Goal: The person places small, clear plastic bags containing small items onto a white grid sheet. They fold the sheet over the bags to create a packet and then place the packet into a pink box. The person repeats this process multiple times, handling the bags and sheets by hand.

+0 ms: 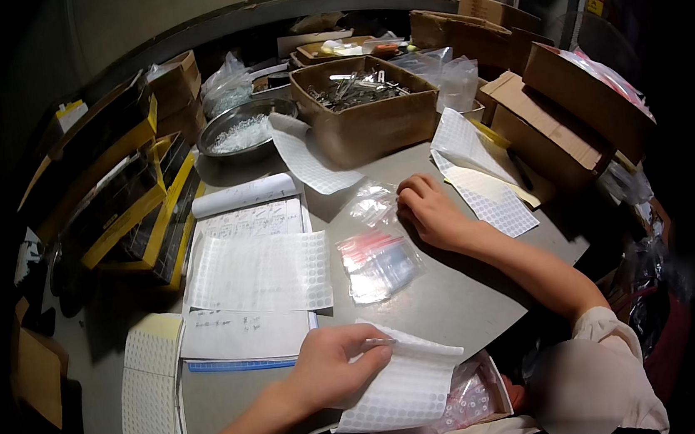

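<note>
My left hand (337, 370) is closed in a pinch at the edge of a white sheet of small round stickers (405, 383). A small shiny edge shows between its thumb and forefinger, too small to name. The sheet slants over the table's near edge, above an open box of small clear bags (469, 398). Further off, my right hand (433, 213) rests with curled fingers beside a loose pile of clear plastic bags (371, 205); its fingertips are partly hidden. Just nearer lies a stack of clear zip bags with red strips (379, 268).
At left, another sticker sheet (257, 272) covers an open notebook (246, 331). A metal bowl (220, 150) of small clear pieces and a cardboard box of metal parts (372, 122) stand behind. Sticker sheets (488, 195) and cardboard boxes (548, 126) lie right; black-yellow boxes (148, 228) stack left.
</note>
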A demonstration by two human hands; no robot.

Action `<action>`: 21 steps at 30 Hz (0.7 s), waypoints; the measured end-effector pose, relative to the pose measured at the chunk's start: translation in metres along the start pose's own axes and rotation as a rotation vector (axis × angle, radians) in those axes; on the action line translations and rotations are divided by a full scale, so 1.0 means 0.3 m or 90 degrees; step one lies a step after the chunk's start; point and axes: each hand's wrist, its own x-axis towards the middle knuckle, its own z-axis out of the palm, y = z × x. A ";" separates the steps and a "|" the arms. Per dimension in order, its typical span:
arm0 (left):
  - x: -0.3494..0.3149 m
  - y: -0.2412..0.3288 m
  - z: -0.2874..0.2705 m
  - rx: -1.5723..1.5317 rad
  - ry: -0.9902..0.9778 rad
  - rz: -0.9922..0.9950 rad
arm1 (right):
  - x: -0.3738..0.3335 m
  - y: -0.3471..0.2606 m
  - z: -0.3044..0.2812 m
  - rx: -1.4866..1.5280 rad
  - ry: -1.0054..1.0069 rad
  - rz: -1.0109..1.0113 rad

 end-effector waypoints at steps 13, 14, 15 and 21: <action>-0.013 -0.037 0.027 -0.020 0.055 0.032 | -0.120 -0.291 -0.292 0.239 -0.104 0.044; -0.012 -0.034 0.027 -0.015 0.052 0.033 | -0.130 -0.379 -0.314 0.327 -0.095 0.059; -0.009 -0.029 0.028 -0.007 0.047 0.036 | -0.146 -0.426 -0.321 0.359 -0.128 0.012; -0.010 -0.038 0.025 -0.020 0.038 0.014 | -0.163 -0.548 -0.291 0.251 -0.090 -0.104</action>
